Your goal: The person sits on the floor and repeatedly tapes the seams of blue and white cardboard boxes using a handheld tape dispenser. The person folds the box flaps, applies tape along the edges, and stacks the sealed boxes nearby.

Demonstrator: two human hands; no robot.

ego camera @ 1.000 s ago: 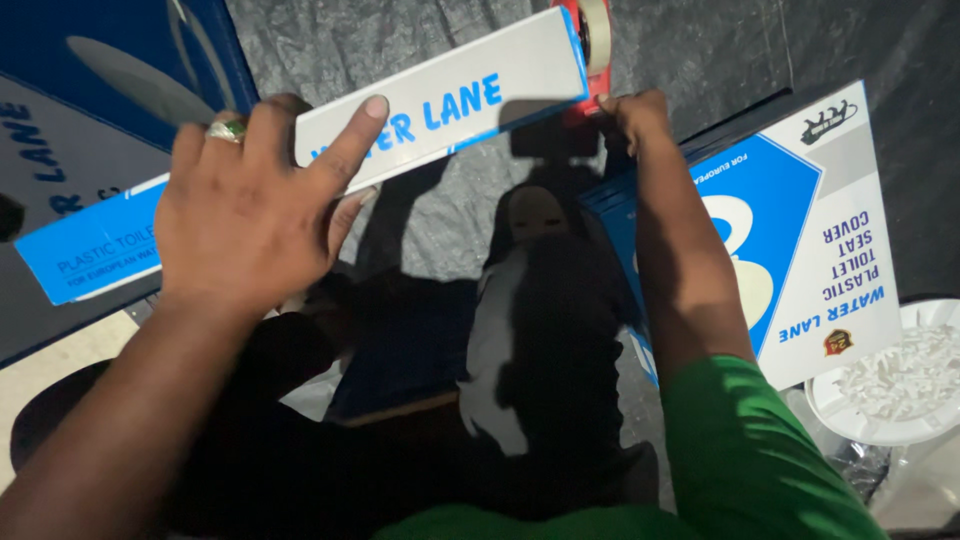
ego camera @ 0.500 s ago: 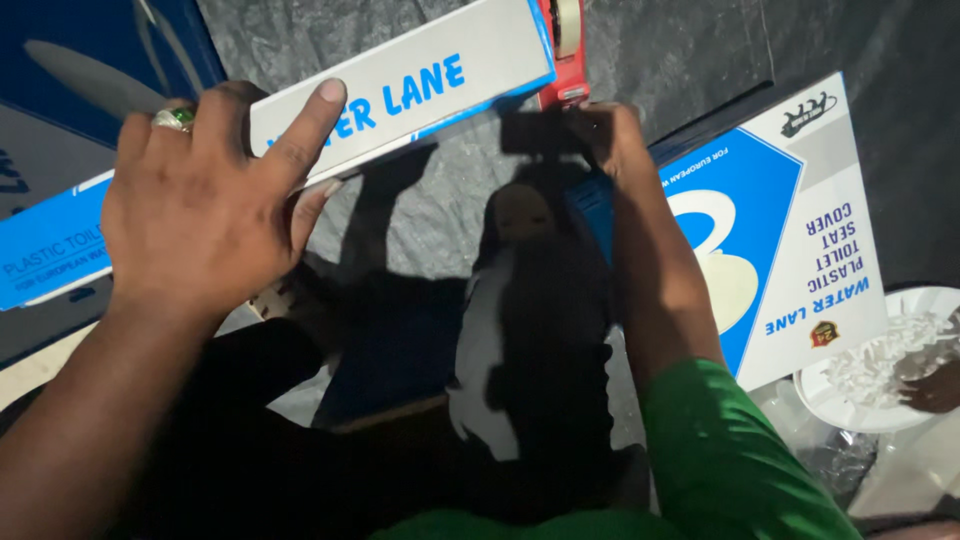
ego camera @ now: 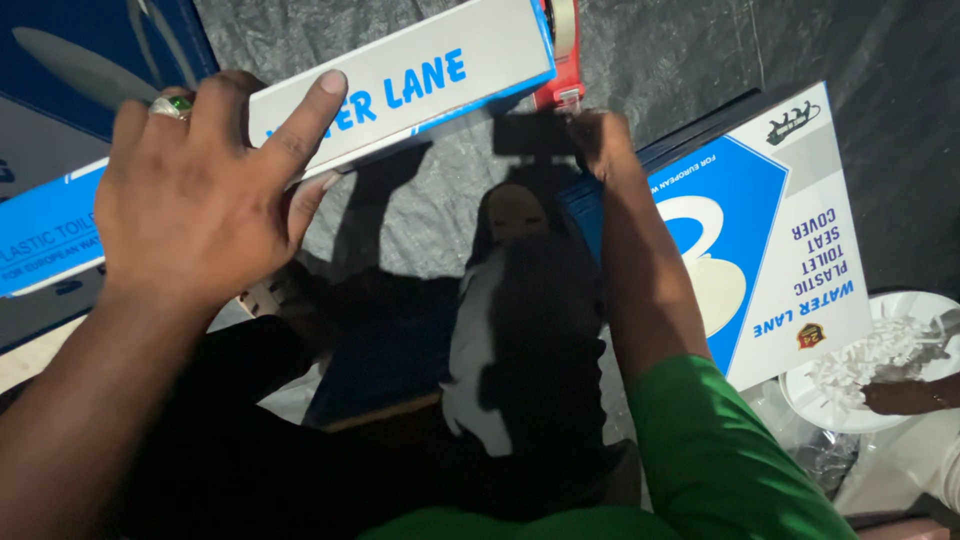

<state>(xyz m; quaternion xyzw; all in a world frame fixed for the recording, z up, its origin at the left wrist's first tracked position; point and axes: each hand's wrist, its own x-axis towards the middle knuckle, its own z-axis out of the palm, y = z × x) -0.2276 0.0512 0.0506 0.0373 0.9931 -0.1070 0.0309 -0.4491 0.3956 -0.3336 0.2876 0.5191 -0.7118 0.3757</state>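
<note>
- The left hand lies flat on a long flat carton, white on its narrow side with blue ends; the fingers are spread, the thumb pressed against the carton's lower edge, and a ring with a green stone sits on one finger
- The carton runs on a slant from the left edge up to the top centre, raised over grey sheeting
- The right hand is at the carton's far end, just beside a red tape dispenser; its fingers are curled close together, but shadow hides what they pinch
- A second blue and white box lies flat under the right forearm
- At lower right a white bowl of white bits, with another person's hand at its rim
</note>
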